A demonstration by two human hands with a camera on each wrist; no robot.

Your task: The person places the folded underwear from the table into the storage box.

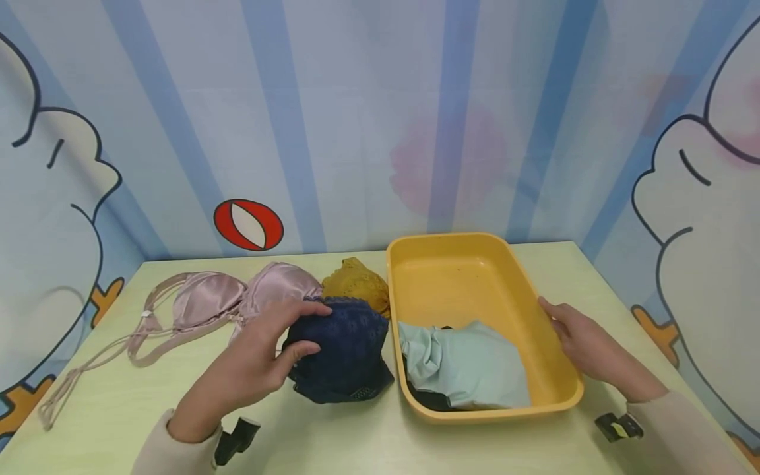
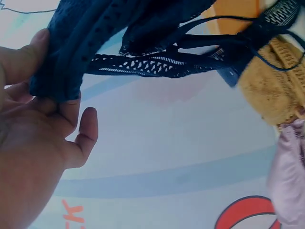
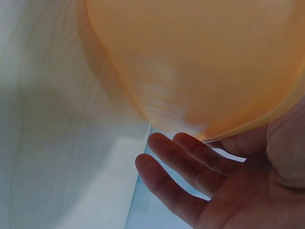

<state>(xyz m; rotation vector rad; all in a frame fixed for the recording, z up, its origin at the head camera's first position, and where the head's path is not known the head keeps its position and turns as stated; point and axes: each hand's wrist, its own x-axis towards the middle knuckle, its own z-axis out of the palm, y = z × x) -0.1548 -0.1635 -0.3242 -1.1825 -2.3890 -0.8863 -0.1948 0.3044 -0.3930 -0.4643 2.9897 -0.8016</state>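
Observation:
My left hand (image 1: 249,356) pinches a navy lace bra (image 1: 341,349) between thumb and fingers, just left of a yellow plastic basin (image 1: 457,277). In the left wrist view, the bra's openwork band and thin straps (image 2: 138,65) hang away from the fingers. My right hand (image 1: 584,343) holds the basin's right rim; in the right wrist view its fingers (image 3: 183,164) lie against the outside wall. Inside the basin's near end is a pale green garment (image 1: 475,366), partly covering a black one (image 1: 432,400).
A pink satin bra (image 1: 208,303) lies spread at the left, its straps (image 1: 77,379) trailing toward the near left edge. Behind the navy bra, a mustard lace bra (image 1: 356,284) lies beside the basin. Printed fabric walls (image 1: 356,132) stand behind and beside the pale table (image 1: 332,439).

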